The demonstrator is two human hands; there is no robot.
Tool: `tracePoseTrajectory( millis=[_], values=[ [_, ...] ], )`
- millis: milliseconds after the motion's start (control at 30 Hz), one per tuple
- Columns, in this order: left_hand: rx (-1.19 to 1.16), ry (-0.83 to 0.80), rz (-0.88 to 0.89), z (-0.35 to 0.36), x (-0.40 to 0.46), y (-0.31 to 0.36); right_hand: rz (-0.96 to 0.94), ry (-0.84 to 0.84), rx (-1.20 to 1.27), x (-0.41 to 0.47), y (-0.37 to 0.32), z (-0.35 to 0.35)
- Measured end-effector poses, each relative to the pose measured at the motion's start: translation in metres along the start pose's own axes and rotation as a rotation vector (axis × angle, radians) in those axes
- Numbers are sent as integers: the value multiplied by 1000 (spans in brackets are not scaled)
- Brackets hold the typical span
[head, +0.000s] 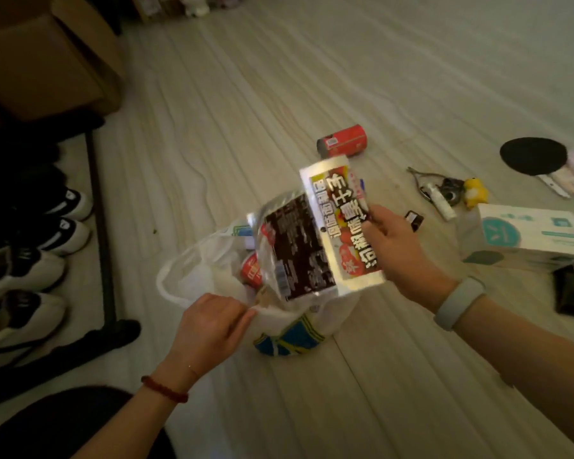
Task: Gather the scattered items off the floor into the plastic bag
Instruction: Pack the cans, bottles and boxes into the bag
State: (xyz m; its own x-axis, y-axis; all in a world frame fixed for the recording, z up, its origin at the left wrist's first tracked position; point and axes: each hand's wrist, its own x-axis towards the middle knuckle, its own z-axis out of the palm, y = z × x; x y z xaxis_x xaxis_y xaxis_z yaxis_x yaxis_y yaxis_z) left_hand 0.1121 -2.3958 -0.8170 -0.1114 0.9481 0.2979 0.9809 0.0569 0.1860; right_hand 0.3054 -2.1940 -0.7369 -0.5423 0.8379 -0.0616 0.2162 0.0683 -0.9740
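From my feed, the far left shows a row of sneakers (40, 260) lined up beside a dark metal frame (101, 233), with a cardboard box (47, 58) above them. Moving right, my left hand (209, 329) has its fingers curled, pinching the near rim of the white plastic bag (193, 276) and holding its mouth open on the floor (246, 94); a red bead bracelet (164, 389) sits on that wrist. Inside the bag I see a red can (252, 271). Just above the bag's opening, 2 shiny snack packets are tilted down toward it: a dark-backed packet (292, 246) partly in the mouth, and a red-printed packet (340, 223) overlapping it. My right hand (398, 250) grips the right edge of the red-printed packet, thumb on top, fingers wrapped behind; whether it holds the dark one too I cannot tell. A pale wristband (458, 303) circles that wrist. Beyond the packets, another red can (342, 140) lies on its side on the floor. Farther right lie a small dark item (415, 220), pliers (424, 178), a yellow toy (474, 193), a white box (527, 231), a black round paddle (532, 155) and a black pouch (569, 291).
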Motion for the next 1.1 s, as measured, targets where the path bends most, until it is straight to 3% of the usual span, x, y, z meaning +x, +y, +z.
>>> tracePoseTrajectory(
  millis=[133, 200, 333, 400, 533, 600, 733, 900, 1000, 1100],
  values=[
    [40, 125, 140, -4, -13, 3, -92, -284, -385, 6, 16, 36],
    [23, 197, 186, -5, -15, 9, -117, -380, -441, 5, 18, 54],
    [12, 269, 187, -6, -16, 10, -115, -233, -380, 3, 13, 77],
    [6, 290, 189, -6, -12, 11, -112, -287, -405, 0, 18, 85],
    [-21, 291, 200, -6, -5, 15, -251, -462, -977, -8, 41, 82],
    [-27, 285, 174, -5, -4, 14, -350, -505, -1133, -6, 44, 71],
    [-51, 255, 160, -3, 6, 16, -460, -495, -1248, 1, 47, 39],
    [-134, 139, 138, -1, 25, 28, -279, -250, -1231, 12, 38, 14],
    [-120, 115, -30, -5, 37, 27, -186, -194, -1307, 29, 42, 10],
    [80, 51, -384, -3, 55, 13, -152, -268, -1394, 37, 49, 14]
  ],
)
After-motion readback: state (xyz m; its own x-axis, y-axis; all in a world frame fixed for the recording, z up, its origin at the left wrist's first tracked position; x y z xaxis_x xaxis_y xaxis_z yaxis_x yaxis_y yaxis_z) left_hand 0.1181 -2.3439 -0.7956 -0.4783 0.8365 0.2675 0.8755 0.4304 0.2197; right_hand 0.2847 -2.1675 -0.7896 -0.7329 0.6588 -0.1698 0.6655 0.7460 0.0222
